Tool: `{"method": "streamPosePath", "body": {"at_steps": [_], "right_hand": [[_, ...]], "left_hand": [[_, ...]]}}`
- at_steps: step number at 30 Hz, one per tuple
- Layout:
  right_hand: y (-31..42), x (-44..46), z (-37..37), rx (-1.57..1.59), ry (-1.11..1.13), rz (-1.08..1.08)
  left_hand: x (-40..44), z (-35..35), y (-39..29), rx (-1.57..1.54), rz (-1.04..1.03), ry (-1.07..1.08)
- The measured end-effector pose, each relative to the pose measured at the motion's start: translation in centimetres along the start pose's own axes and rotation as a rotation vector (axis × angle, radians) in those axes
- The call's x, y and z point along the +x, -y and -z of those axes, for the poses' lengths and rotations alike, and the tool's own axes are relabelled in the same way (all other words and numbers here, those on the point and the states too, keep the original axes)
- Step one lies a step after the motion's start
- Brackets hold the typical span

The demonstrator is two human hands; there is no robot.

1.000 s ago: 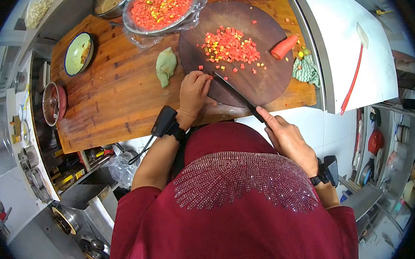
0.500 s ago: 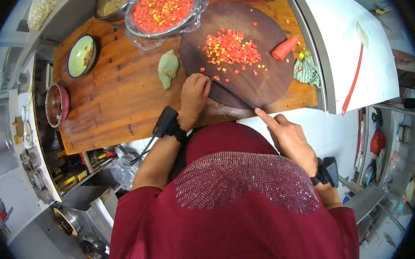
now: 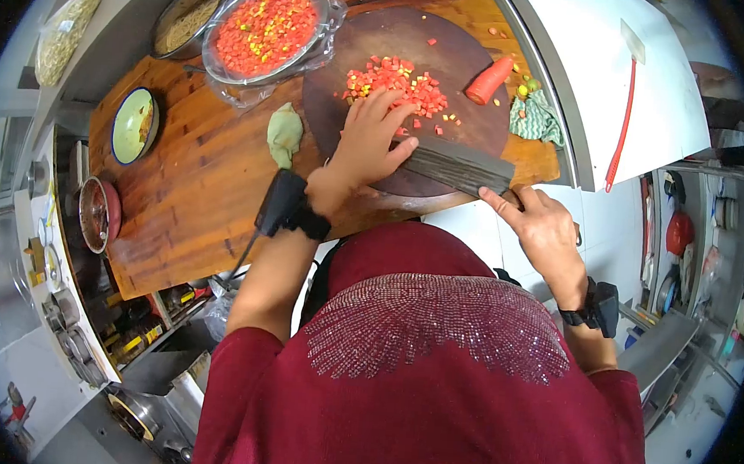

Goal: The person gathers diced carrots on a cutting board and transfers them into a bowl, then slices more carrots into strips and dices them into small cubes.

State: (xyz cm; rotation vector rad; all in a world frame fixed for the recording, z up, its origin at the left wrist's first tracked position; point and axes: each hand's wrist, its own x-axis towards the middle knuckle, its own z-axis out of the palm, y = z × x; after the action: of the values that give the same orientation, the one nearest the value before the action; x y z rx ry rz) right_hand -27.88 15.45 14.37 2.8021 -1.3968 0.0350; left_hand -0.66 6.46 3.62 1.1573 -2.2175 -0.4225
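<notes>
My right hand (image 3: 538, 228) grips a cleaver (image 3: 454, 164), whose dark broad blade lies tilted nearly flat over the front edge of the round chopping board (image 3: 480, 46). My left hand (image 3: 367, 145) is spread open above the board, fingers stretched toward a pile of diced carrot (image 3: 397, 80), orange-red with yellow bits. The fingertips overlap the near side of the pile; whether they touch it I cannot tell. A larger piece of carrot (image 3: 490, 79) lies at the board's right side. Left of the board sits a crumpled green cloth (image 3: 285, 135).
A plastic-lined bowl (image 3: 323, 46) full of diced carrot stands at the back left, beside a pot (image 3: 167, 35). A green-lined bowl (image 3: 130, 120) and a reddish bowl (image 3: 113, 205) are farther left. A checked cloth (image 3: 535, 120) lies right of the board, near a white surface (image 3: 591, 66).
My left hand has risen from the board's near edge, opened and reached toward the diced carrot. The cleaver has turned from edge-on to showing its broad face. The view has shifted slightly.
</notes>
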Motion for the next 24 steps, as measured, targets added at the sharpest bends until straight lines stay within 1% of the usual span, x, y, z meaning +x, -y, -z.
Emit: {"method": "streamPosePath", "body": {"at_steps": [1, 3, 4, 5, 7, 8, 9, 10, 11, 13, 14, 15, 16, 17, 19, 20, 21, 23, 24], "right_hand": [[0.1, -0.1, 0.0, -0.024, -0.005, 0.008], [0.1, -0.1, 0.0, -0.049, -0.012, 0.004], [0.2, -0.3, 0.0, -0.073, -0.017, 0.002], [0.2, -0.5, 0.0, -0.074, -0.017, -0.009], [0.3, -1.1, 0.1, -0.030, -0.043, -0.032], [0.2, -1.4, 0.1, -0.032, -0.042, -0.040], [0.0, -1.9, -0.1, 0.048, -0.043, -0.092], [0.0, -2.4, -0.3, 0.129, -0.043, -0.145], [0.2, -3.0, -0.7, 0.132, -0.039, -0.156], [0.7, -4.1, -2.3, 0.670, -0.072, -0.537], [0.2, -5.3, -4.4, 0.815, -0.004, -0.605], [0.5, -5.7, -5.6, 0.818, -0.003, -0.614], [0.8, -6.1, -6.4, 1.201, -0.031, -0.808], [1.1, -6.4, -7.1, 1.584, -0.067, -0.995], [1.6, -7.0, -8.9, 1.725, -0.078, -1.095], [2.0, -7.3, -9.7, 1.764, -0.087, -1.132], [2.3, -7.6, -10.5, 1.803, -0.100, -1.169], [3.2, -7.4, -11.6, 1.883, -0.152, -1.141], [3.7, -6.9, -11.6, 1.908, -0.184, -1.137]], "left_hand": [[0.2, -0.3, 0.7, -0.001, -0.004, 0.001], [0.7, -0.6, 2.2, 0.099, -0.015, 0.141], [0.9, -0.8, 3.2, 0.160, -0.004, 0.165], [1.2, -1.0, 4.1, 0.157, -0.013, 0.169], [1.6, -1.1, 5.6, 0.273, 0.017, 0.065], [1.5, -1.1, 6.3, 0.280, 0.031, -0.010], [1.7, -0.8, 6.4, 0.276, 0.022, -0.009], [1.5, -0.5, 6.5, 0.191, 0.023, -0.074], [1.0, -0.2, 6.5, 0.105, 0.029, -0.133], [-0.7, -0.3, 7.0, 0.101, 0.017, -0.143], [-2.1, -0.7, 6.8, 0.025, 0.121, -0.179], [-3.4, -0.8, 6.3, -0.054, 0.228, -0.213], [-4.0, -0.2, 5.0, 0.097, 0.257, -0.042], [-4.1, -0.1, 3.9, 0.091, 0.253, -0.039], [-3.6, -0.4, 2.5, 0.339, 0.199, 0.117], [-3.0, -0.7, 2.6, 0.312, 0.224, 0.131], [-2.2, -0.9, 3.1, 0.304, 0.205, 0.129], [-1.0, -1.2, 4.1, 0.337, 0.178, 0.060], [-0.3, -1.3, 4.7, 0.357, 0.200, 0.042]]}}
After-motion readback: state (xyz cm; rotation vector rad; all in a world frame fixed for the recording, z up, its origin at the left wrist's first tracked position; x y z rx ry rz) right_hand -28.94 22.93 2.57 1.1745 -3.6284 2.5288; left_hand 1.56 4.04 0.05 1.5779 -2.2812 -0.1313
